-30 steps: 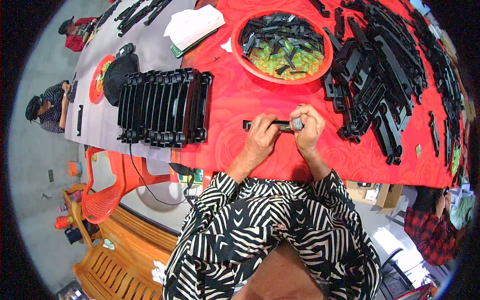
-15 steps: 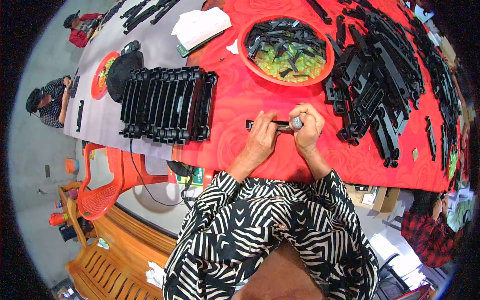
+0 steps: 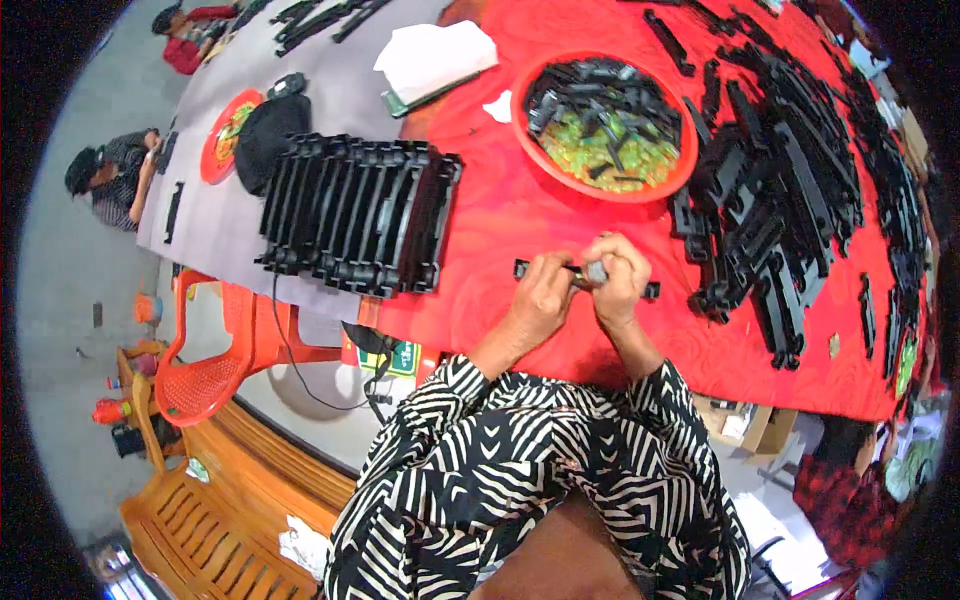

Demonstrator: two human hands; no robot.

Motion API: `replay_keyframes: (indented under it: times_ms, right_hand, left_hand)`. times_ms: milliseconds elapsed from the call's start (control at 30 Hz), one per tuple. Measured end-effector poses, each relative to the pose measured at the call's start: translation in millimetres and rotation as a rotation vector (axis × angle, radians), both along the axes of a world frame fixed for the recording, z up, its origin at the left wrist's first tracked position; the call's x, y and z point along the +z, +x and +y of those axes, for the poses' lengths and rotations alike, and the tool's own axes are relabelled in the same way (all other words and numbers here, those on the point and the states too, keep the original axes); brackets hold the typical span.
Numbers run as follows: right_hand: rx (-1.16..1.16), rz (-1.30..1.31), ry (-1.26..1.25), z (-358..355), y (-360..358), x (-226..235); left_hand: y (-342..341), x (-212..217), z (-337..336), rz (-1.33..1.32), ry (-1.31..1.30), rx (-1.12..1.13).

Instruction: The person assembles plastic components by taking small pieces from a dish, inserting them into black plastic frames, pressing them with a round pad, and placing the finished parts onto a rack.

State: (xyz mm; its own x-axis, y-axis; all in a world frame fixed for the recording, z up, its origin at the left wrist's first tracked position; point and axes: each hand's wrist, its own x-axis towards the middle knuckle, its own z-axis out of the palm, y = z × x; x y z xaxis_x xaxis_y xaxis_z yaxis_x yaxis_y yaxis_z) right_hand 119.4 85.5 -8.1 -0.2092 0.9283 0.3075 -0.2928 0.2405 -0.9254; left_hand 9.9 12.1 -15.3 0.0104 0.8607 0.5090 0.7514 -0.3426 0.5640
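On the red cloth in front of me lies a slim black plastic part (image 3: 652,290), set crosswise under both hands. My left hand (image 3: 541,300) has its fingers closed on the part's left portion. In my closed right hand (image 3: 624,278) is a tool with a rounded grey handle (image 3: 597,271), held over the middle of the part. The tool's working end, close to the left fingertips, is too small and covered to make out. The part's two ends stick out past the hands.
Left of my hands stands a neat row of black plastic frames (image 3: 350,215). Beyond them is a red bowl (image 3: 683,180) of black and yellow-green pieces. A heap of black parts (image 3: 770,190) covers the right side. Paper (image 3: 435,55) lies at the back; other people sit around.
The whole view has shifted, so table and hands appear lower and farther right. The part's right end now shows beyond my right hand. Both hands keep their grips.
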Motion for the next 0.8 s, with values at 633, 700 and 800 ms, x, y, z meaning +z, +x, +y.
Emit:
replay_keyframes:
  times_ms: [633, 700, 800]
  right_hand:
    - [0.022, -0.159, 0.071, -2, -2, 16]
    - [0.035, -0.156, 0.105, -4, -2, 15]
    - [0.045, -0.169, 0.14, -3, -3, 15]
  left_hand:
    - [0, -2, -1, 0.0, -0.014, -0.026]
    - [-1, -2, -2, -0.015, -0.019, -0.029]
    - [1, -2, -1, -0.023, -0.021, -0.038]
